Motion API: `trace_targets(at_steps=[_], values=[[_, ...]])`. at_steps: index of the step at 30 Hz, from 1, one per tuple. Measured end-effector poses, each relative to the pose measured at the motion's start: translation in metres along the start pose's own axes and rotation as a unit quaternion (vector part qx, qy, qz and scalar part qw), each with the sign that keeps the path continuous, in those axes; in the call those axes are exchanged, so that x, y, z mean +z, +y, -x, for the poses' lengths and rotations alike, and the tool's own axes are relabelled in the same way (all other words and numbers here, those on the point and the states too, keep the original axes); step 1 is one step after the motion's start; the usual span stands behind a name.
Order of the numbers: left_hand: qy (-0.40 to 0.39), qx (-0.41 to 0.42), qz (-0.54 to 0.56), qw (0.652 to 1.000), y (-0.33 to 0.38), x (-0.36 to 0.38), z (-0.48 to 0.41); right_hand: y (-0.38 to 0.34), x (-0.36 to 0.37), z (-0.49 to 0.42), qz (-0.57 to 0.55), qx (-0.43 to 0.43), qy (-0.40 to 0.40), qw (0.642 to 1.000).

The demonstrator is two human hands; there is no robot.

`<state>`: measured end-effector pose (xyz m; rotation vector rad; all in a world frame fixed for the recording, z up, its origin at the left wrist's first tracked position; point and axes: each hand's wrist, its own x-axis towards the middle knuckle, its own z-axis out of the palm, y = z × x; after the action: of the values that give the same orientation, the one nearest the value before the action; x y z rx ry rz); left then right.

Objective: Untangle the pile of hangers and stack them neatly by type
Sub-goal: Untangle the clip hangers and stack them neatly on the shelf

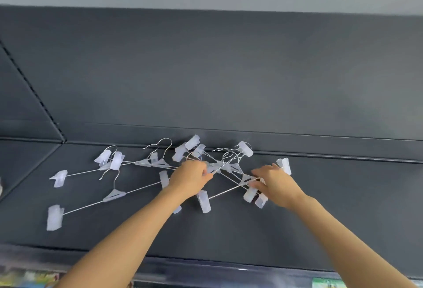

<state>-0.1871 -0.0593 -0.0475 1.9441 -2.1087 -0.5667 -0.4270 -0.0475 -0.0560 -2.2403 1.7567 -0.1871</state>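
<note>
Pinching the tangled hangers (219, 167), your left hand (190, 176) and right hand (275, 183) each held light, snag-prone wire, probably best gripped at stiff centres.

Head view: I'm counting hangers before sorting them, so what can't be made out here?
Head view:
Clip-hanger tangle: count unclear, wires cross and the left hand and right hand cover part.
Clip under the left forearm: mostly hidden.
Colourful items at the bottom edge: cut off, blurred.

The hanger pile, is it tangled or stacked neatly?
Tangled. Wire bars and hooks cross one another in the hanger pile between the left hand and right hand, both gripping into it; no neat stack shows.
</note>
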Motion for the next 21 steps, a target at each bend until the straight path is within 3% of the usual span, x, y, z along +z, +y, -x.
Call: trace_targets(at_steps=[4, 16, 21], values=[[-0.019, -0.033, 0.053, 0.998, -0.003, 0.005, 0.005, 0.001, -0.003, 0.001, -0.076, -0.024, -0.003, 0.997], [-0.029, -0.018, 0.119, 0.992, -0.004, -0.005, 0.008, 0.002, -0.015, 0.006, -0.125, -0.023, 0.028, 0.992], [-0.122, -0.016, 0.175, 0.977, 0.003, -0.021, 0.007, 0.005, -0.026, 0.008, -0.07, -0.084, 0.017, 0.994]])
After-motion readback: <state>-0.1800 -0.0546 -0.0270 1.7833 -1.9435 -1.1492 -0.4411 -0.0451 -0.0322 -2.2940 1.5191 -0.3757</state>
